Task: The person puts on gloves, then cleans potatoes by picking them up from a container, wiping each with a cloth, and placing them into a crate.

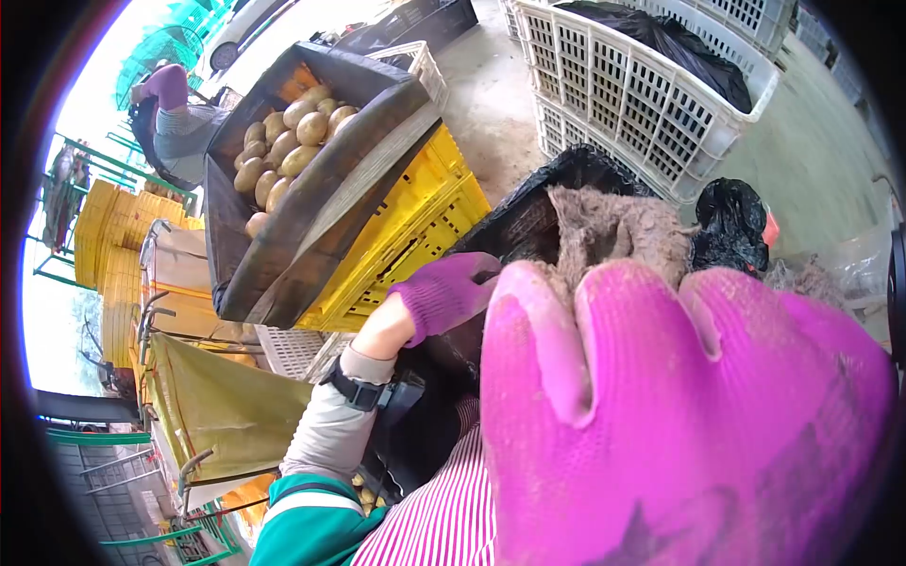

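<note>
My right hand (670, 396), in a dirt-smudged pink glove, looms close to the camera and covers the lower right. Its fingers point away and their tips are hidden, so its grip cannot be judged. Just beyond the knuckles is a lump of grey fibrous material (623, 231); whether the hand touches it is unclear. My left hand (448, 294), in a purple glove, is at the edge of a black plastic liner (519, 222) with its fingers curled against it. A black watch-like band (357, 387) circles the left wrist.
Kiwifruit-like brown oval fruits (293, 141) fill a dark-lined yellow crate (406, 241) at the upper left. White slatted crates (632, 94) are stacked at the upper right, with black plastic (675, 42) inside. Another person (179, 123) sits at the far left near stacked yellow crates (118, 255).
</note>
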`<state>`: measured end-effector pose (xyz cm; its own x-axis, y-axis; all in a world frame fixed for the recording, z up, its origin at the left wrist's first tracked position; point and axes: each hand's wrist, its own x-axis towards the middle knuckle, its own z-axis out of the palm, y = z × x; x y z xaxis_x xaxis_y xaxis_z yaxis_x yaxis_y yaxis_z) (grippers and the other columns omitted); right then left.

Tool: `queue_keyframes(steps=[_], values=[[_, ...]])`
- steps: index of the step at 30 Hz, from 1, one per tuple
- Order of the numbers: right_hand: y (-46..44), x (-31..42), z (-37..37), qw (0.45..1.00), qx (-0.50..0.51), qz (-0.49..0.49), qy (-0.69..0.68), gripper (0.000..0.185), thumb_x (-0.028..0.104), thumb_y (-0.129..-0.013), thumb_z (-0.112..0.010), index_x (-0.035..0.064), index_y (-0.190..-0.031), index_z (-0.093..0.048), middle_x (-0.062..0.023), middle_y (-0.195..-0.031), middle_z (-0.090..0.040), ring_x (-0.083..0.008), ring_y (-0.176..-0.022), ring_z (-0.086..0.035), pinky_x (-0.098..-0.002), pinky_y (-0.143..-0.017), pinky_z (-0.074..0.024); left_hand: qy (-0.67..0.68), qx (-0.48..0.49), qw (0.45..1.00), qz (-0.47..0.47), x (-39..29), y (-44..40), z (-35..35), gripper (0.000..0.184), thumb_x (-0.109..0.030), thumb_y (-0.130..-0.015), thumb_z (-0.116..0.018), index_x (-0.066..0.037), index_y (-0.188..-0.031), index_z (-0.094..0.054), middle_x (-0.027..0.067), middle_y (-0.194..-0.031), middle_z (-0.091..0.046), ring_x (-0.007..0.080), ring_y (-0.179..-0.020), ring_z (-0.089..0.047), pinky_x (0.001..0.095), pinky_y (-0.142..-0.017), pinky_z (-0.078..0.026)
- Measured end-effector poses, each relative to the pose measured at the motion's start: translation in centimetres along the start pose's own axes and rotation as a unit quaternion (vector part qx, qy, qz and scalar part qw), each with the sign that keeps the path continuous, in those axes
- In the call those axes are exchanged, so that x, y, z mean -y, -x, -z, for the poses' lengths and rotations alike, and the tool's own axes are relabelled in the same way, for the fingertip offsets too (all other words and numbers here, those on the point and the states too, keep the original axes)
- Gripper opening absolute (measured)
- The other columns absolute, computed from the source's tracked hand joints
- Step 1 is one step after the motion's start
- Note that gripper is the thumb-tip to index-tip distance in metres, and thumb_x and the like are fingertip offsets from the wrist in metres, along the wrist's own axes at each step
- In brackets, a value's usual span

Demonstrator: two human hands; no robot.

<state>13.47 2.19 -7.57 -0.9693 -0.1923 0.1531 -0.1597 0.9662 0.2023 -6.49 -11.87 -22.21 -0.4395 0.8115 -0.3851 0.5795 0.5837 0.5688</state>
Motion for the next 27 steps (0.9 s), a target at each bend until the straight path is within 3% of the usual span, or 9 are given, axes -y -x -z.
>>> queue_keyframes(steps=[9, 14, 17, 22, 23, 24, 26, 27], values=[[0.7, -3.1, -3.5, 0.998, -0.024, -0.042, -0.040, 0.026, 0.017, -0.082, -0.060, 0.0099, -0.107, -0.060, -0.0107, -0.097, -0.065, -0.0288, -0.089, -0.064, -0.0400, -0.076, -0.0513, -0.047, 0.045, 0.998, 0.000, 1.3, -4.2, -2.0, 0.040, -0.036, -0.091, -0.055, -0.001, -0.108, -0.063, 0.0211, -0.100, -0.066, 0.0355, -0.096, -0.064, 0.0403, -0.083, -0.049], [2.1, -6.9, -9.2, 0.980, -0.039, -0.159, -0.117, 0.029, 0.017, -0.081, -0.061, 0.0091, -0.109, -0.060, -0.0119, -0.100, -0.065, -0.0303, -0.091, -0.064, -0.0406, -0.078, -0.0516, -0.095, 0.089, 0.991, 0.040, 4.9, -11.4, -5.0, 0.044, -0.041, -0.089, -0.055, -0.001, -0.106, -0.064, 0.0224, -0.098, -0.066, 0.0385, -0.095, -0.064, 0.0425, -0.083, -0.050], [3.5, -8.4, -13.4, 0.954, -0.032, -0.239, -0.178, 0.031, 0.017, -0.081, -0.061, 0.0087, -0.110, -0.061, -0.0126, -0.101, -0.066, -0.0312, -0.091, -0.065, -0.0409, -0.079, -0.0518, -0.110, 0.112, 0.984, 0.081, 4.3, -15.0, -7.1, 0.039, -0.037, -0.091, -0.055, -0.003, -0.106, -0.066, 0.0203, -0.098, -0.067, 0.0349, -0.096, -0.065, 0.0402, -0.083, -0.051], [5.1, -8.3, -18.6, 0.894, 0.086, -0.341, -0.276, 0.041, 0.018, -0.078, -0.065, 0.0077, -0.118, -0.059, -0.0148, -0.112, -0.065, -0.0329, -0.100, -0.063, -0.0417, -0.084, -0.0515, -0.118, 0.227, 0.967, 0.005, 9.6, -24.7, -18.2, 0.035, -0.033, -0.088, -0.056, -0.003, -0.104, -0.067, 0.0207, -0.100, -0.067, 0.0373, -0.096, -0.065, 0.0429, -0.083, -0.051], [5.9, -7.8, -19.9, 0.896, 0.106, -0.330, -0.276, 0.042, 0.018, -0.077, -0.066, 0.0093, -0.118, -0.058, -0.0136, -0.111, -0.064, -0.0323, -0.098, -0.063, -0.0422, -0.082, -0.0517, -0.093, 0.215, 0.972, -0.020, 9.2, -25.4, -19.4, 0.036, -0.032, -0.086, -0.054, 0.000, -0.092, -0.070, 0.0212, -0.091, -0.069, 0.0374, -0.091, -0.066, 0.0434, -0.077, -0.053], [6.0, -7.7, -20.1, 0.895, 0.110, -0.333, -0.276, 0.042, 0.018, -0.077, -0.066, 0.0093, -0.118, -0.058, -0.0136, -0.111, -0.064, -0.0323, -0.098, -0.063, -0.0422, -0.082, -0.0517, -0.092, 0.246, 0.965, -0.019, 9.3, -26.9, -21.6, 0.033, -0.029, -0.085, -0.057, -0.003, -0.101, -0.069, 0.0200, -0.098, -0.069, 0.0362, -0.092, -0.067, 0.0435, -0.076, -0.053], [5.2, -7.5, -19.6, 0.878, 0.183, -0.326, -0.299, 0.050, 0.012, -0.073, -0.069, 0.0077, -0.121, -0.059, -0.0150, -0.114, -0.065, -0.0332, -0.102, -0.063, -0.0418, -0.087, -0.0513, 0.021, 0.194, 0.980, -0.039, 9.5, -28.6, -25.8, 0.035, -0.023, -0.083, -0.058, -0.007, -0.113, -0.066, 0.0190, -0.105, -0.068, 0.0368, -0.096, -0.066, 0.0440, -0.078, -0.053], [4.6, -7.5, -19.2, 0.873, 0.221, -0.323, -0.292, 0.052, 0.013, -0.073, -0.069, 0.0088, -0.123, -0.058, -0.0141, -0.113, -0.064, -0.0340, -0.101, -0.063, -0.0430, -0.085, -0.0509, -0.009, 0.174, 0.984, -0.042, 9.3, -29.7, -27.4, 0.042, -0.021, -0.082, -0.058, -0.006, -0.121, -0.060, 0.0201, -0.115, -0.063, 0.0379, -0.103, -0.063, 0.0434, -0.085, -0.051]])
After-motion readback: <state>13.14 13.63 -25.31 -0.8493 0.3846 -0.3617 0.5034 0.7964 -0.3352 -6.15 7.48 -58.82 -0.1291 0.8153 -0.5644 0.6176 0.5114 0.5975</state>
